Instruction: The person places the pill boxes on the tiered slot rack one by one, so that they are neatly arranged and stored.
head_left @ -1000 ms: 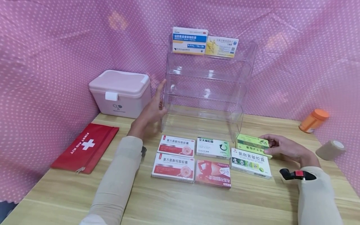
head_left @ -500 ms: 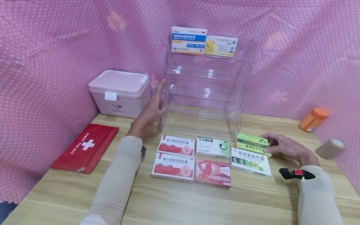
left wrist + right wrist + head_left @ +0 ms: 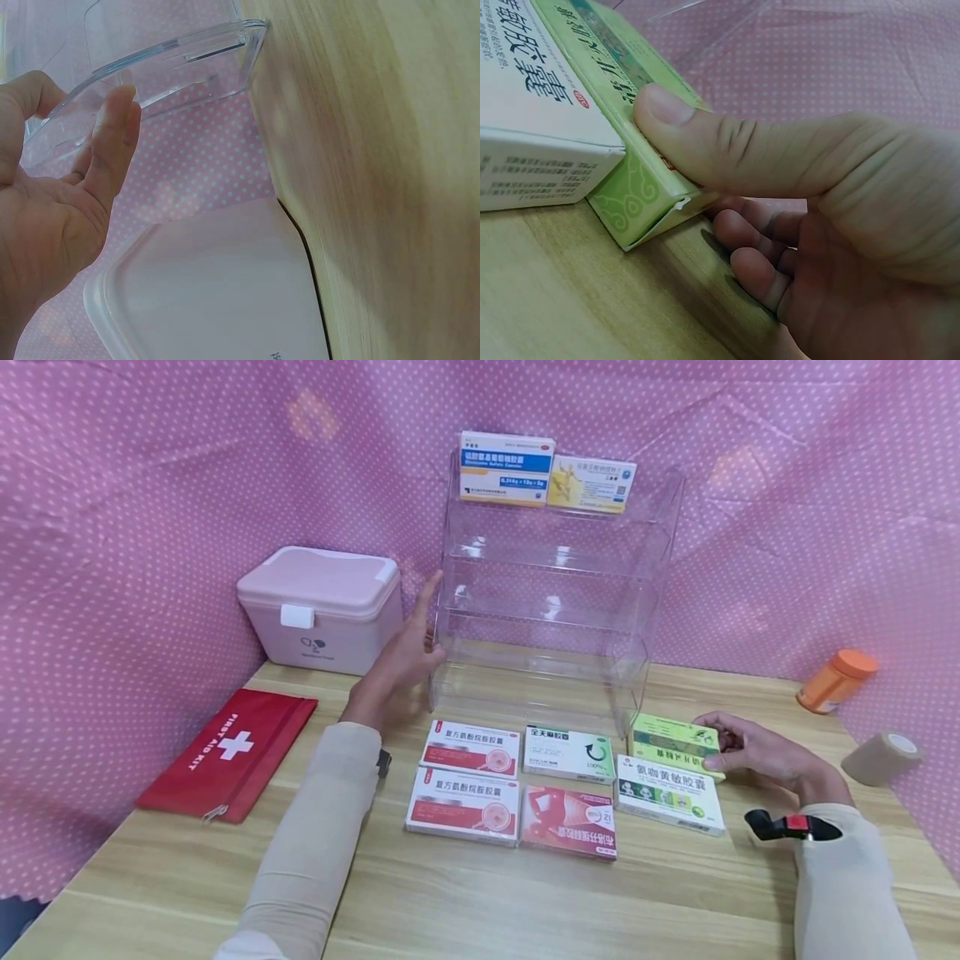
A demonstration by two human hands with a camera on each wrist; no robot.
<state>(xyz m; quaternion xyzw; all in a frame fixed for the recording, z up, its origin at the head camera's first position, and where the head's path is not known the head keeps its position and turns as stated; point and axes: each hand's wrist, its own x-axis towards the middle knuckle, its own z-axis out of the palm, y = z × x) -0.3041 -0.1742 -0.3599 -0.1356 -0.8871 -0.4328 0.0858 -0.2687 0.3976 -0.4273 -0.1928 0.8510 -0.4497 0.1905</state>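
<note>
While left hand (image 3: 401, 660) steadies rack (image 3: 551, 602), right hand (image 3: 757, 752) pinches green box (image 3: 673, 743) (thumb atop).

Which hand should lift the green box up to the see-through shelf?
Probably the right hand. Its thumb already pinches the green box, with fingers curled beneath its end. The left hand rests flat against the side of the clear shelf rack, far from that box.

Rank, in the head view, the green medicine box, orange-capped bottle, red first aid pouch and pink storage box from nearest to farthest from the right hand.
1. Green medicine box: pinched by the right hand, at its left.
2. Orange-capped bottle: beyond the hand, to its right.
3. Pink storage box: far left, at the back.
4. Red first aid pouch: farthest, at the table's left edge.
</note>
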